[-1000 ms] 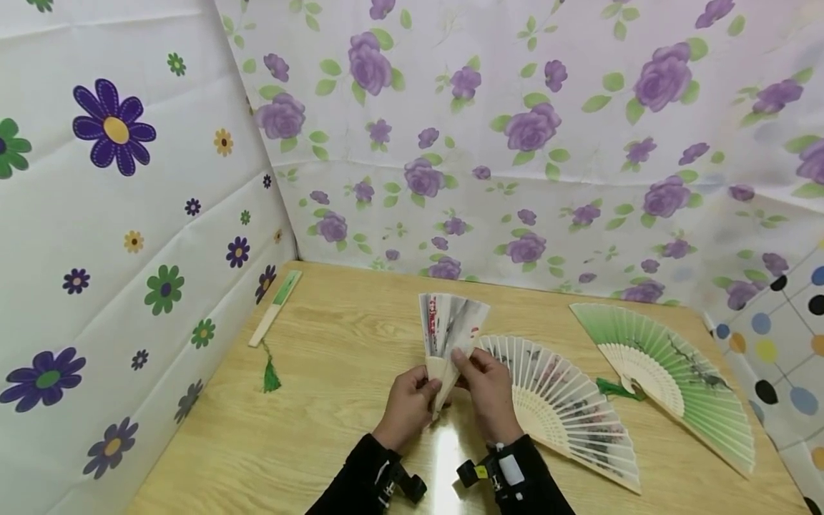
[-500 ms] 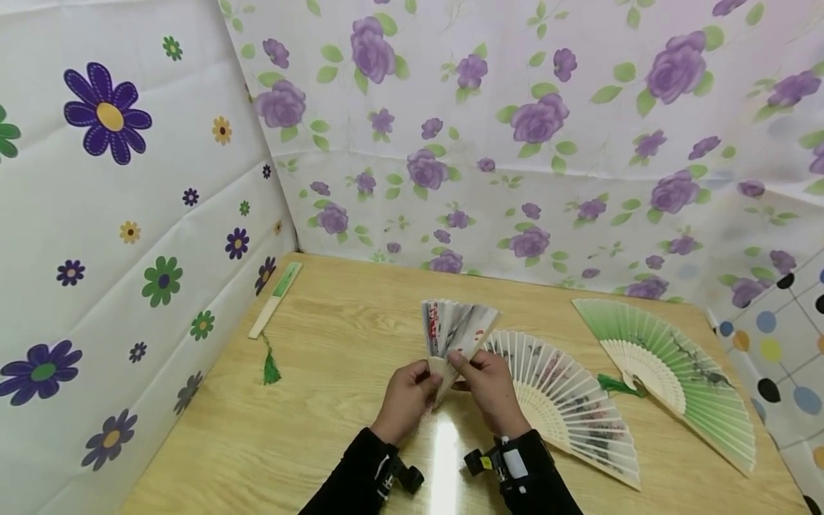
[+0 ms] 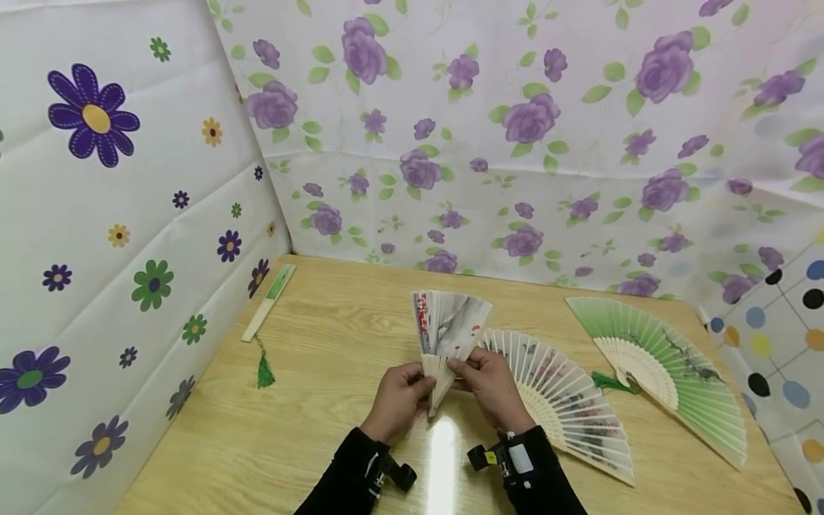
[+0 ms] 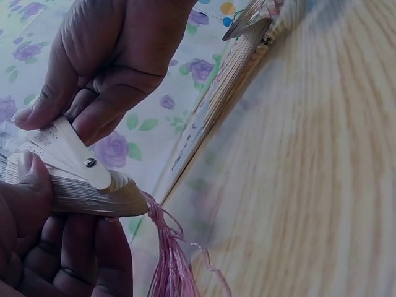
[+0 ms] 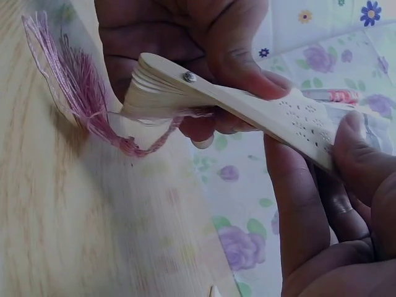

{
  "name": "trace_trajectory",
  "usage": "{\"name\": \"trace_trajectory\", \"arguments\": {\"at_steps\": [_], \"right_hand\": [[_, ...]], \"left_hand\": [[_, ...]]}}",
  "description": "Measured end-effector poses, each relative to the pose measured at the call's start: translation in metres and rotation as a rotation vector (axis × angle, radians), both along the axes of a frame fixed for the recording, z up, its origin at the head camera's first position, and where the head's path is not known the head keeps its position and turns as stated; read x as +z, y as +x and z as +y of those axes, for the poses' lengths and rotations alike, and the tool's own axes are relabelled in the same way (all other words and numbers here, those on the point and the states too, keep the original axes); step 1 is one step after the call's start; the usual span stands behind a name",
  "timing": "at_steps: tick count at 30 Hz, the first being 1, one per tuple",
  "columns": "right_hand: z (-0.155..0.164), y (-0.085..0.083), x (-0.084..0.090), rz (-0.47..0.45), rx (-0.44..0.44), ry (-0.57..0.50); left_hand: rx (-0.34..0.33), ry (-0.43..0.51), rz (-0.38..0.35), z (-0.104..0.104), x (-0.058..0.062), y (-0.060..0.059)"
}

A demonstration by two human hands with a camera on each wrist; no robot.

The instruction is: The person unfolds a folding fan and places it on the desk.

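Note:
Both hands hold a partly spread folding fan [image 3: 460, 318], its grey-white leaf marked with red writing and its pale ribs narrowing toward me. My left hand [image 3: 398, 400] grips the left side of the ribs, thumb on top. On the right-hand edge, the thumb and fingers of my right hand [image 3: 492, 386] pinch the outer rib just below the leaf. The left wrist view shows the metal pivot [image 4: 90, 163], with the ribs fanned on one side and stacked on the other. From the pivot end hangs a pink tassel [image 4: 170, 260], also visible in the right wrist view.
A spread white fan with floral print [image 3: 573, 404] lies just right of my right hand. Farther right is a spread green fan [image 3: 676, 372]. A folded fan [image 3: 269, 304] with a green tassel [image 3: 265, 368] lies at the left of the wooden table [image 3: 309, 422]. Flowered cloth walls stand behind and beside it.
The held fan has spread wider, its right edge swinging to the right with my right hand. My left hand keeps its grip on the ribs. The view has shifted slightly.

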State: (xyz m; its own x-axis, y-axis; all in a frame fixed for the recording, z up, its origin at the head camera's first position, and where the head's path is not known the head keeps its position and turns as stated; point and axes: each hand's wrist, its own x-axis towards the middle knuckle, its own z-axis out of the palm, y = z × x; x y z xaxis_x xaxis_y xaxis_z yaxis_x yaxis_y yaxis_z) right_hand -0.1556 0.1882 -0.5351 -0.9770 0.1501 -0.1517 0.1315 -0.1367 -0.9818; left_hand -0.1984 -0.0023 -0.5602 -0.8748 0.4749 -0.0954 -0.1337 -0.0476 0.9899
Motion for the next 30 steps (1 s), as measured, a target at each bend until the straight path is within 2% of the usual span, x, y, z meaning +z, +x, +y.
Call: {"name": "trace_trajectory", "arguments": {"at_steps": [7,12,17,30], "right_hand": [[0.001,0.0,0.002,-0.014,0.007,0.017],[-0.003,0.001,0.003,-0.025,-0.054,-0.003],[-0.009,0.002,0.002,0.005,-0.11,-0.069],[-0.008,0.004,0.003,0.034,-0.091,-0.092]], "left_hand": [[0.015,-0.017,0.008,0.0,0.001,0.0],[0.035,0.004,-0.014,0.0,0.001,0.001],[0.072,0.042,-0.053,0.0,0.0,0.001],[0.091,0.021,-0.044,0.0,0.0,0.001]]}}
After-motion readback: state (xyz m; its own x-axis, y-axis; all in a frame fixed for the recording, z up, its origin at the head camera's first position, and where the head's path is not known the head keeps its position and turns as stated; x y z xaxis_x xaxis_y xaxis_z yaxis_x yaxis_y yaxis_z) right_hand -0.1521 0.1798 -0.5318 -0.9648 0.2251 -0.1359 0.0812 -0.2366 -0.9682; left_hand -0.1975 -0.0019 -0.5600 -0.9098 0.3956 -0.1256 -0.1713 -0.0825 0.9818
